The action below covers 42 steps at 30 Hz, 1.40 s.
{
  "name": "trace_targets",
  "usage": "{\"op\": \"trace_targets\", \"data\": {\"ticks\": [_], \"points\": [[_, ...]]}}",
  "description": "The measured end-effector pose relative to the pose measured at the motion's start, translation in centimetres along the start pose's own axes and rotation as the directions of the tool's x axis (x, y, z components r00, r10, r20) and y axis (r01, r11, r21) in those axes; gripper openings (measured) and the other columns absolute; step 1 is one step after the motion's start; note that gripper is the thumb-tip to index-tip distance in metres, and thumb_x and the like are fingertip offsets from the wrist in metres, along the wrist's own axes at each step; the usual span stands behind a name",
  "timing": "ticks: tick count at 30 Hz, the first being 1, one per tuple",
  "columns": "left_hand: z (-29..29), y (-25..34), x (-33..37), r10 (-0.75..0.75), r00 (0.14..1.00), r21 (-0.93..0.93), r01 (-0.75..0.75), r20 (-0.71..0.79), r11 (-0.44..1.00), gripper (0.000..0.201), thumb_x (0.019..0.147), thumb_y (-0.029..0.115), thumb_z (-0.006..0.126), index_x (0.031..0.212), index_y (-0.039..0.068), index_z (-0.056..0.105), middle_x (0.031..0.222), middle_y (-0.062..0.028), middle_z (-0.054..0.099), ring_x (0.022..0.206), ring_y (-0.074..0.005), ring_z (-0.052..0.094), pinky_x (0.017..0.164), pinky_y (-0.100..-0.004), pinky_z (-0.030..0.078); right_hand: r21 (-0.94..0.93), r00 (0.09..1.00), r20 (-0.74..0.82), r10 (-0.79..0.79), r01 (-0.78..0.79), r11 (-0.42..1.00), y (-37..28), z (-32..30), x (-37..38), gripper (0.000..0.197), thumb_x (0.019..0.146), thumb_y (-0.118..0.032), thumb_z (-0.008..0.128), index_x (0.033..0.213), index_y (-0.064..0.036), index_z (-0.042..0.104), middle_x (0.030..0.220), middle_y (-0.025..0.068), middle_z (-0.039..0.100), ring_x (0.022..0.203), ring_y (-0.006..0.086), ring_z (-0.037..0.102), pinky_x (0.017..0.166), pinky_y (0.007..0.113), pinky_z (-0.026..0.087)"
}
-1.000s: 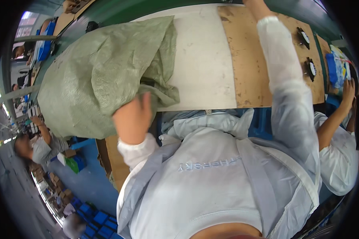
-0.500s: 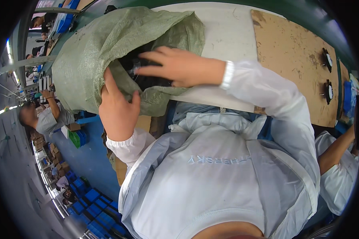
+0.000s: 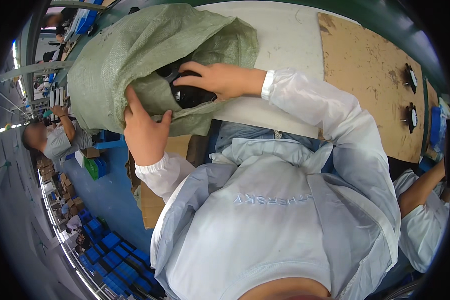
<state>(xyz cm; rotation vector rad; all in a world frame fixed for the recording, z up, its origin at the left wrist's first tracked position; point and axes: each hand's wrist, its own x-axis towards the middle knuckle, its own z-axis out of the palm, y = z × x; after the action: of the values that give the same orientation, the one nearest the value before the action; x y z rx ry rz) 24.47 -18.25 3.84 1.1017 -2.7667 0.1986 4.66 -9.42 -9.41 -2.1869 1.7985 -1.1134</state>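
Fingers of the left hand (image 3: 147, 134) grasp the near-left lip of a green sack (image 3: 102, 75), left of the brown board (image 3: 367, 85), while farther off the right hand (image 3: 227, 80) rests bent fingers on black parts (image 3: 189, 96) inside, grip unclear.

A single line of pale blue-grey capital letters (image 3: 270, 200), seemingly embroidered, is borne by the chest of the pale shirt (image 3: 265, 232). The lettering is seen upside down, and its end at the picture's right is covered by the open jacket (image 3: 347, 215), so only part can be read. Any print on the stacked cartons (image 3: 67, 186) is too small to be made out.
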Motion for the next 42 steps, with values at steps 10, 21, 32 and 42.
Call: {"op": "trace_targets", "data": {"ticks": [10, 21, 32, 42], "points": [[3.1, 0.1, 0.1, 0.272, 0.886, 0.031, -0.282, -0.376, 0.959, 0.058, 0.075, 0.015, 0.076, 0.13, 0.006, 0.057, 0.106, -0.0176, 0.068, 0.08, -0.038, 0.065, 0.07, -0.0408, 0.053, -0.105, 0.97, 0.224, 0.092, -0.07, 0.992, -0.4, -3.8, -1.5, 0.06, 0.065, -0.01, 0.075, 0.123, -0.0133, 0.058, 0.111, 0.0078, 0.066, 0.085, 0.0323, 0.066, 0.073, 0.041, 0.053], [2.2, 14.0, 0.1, 0.531, 0.72, -0.361, -0.688, -0.446, 0.63, 0.022, 0.079, 0.01, 0.069, 0.1, 0.008, 0.068, 0.087, -0.0056, 0.067, 0.068, -0.0236, 0.059, 0.063, -0.0324, 0.048, -0.11, 0.628, -0.093, 0.773, -0.778, 0.619, 0.0, -14.6, -11.1, 0.035, 0.077, -0.018, 0.069, 0.109, -0.0079, 0.064, 0.094, 0.009, 0.071, 0.085, 0.0316, 0.066, 0.074, 0.039, 0.051], [4.0, 34.4, 3.6, 0.766, 0.638, -0.878, -0.409, -0.079, 0.25, 0.025, 0.082, 0.022, 0.066, 0.08, -0.003, 0.069, 0.07, -0.0084, 0.068, 0.058, -0.0217, 0.058, 0.061, -0.0284, 0.048, 0.377, -0.012, -0.728, 0.685, -0.842, 0.386, -5.6, -12.9, -22.4, 0.04, 0.087, -0.028, 0.068, 0.116, -0.0013, 0.058, 0.09, 0.0157, 0.07, 0.076, 0.0263, 0.067, 0.063, 0.034, 0.051], [11.1, 45.0, -1.3, 0.701, 0.711, -0.936, -0.282, -0.058, 0.209, 0.029, 0.083, 0.028, 0.062, 0.074, 0.002, 0.071, 0.07, -0.0119, 0.069, 0.063, -0.0303, 0.061, 0.066, -0.0371, 0.048, 0.893, -0.129, -0.427, 0.895, 0.092, 0.44, -12.1, -12.6, -31.7, 0.05, 0.099, -0.042, 0.05, 0.128, -0.0011, 0.054, 0.11, 0.0131, 0.066, 0.088, 0.0234, 0.063, 0.075, 0.037, 0.051]]}}
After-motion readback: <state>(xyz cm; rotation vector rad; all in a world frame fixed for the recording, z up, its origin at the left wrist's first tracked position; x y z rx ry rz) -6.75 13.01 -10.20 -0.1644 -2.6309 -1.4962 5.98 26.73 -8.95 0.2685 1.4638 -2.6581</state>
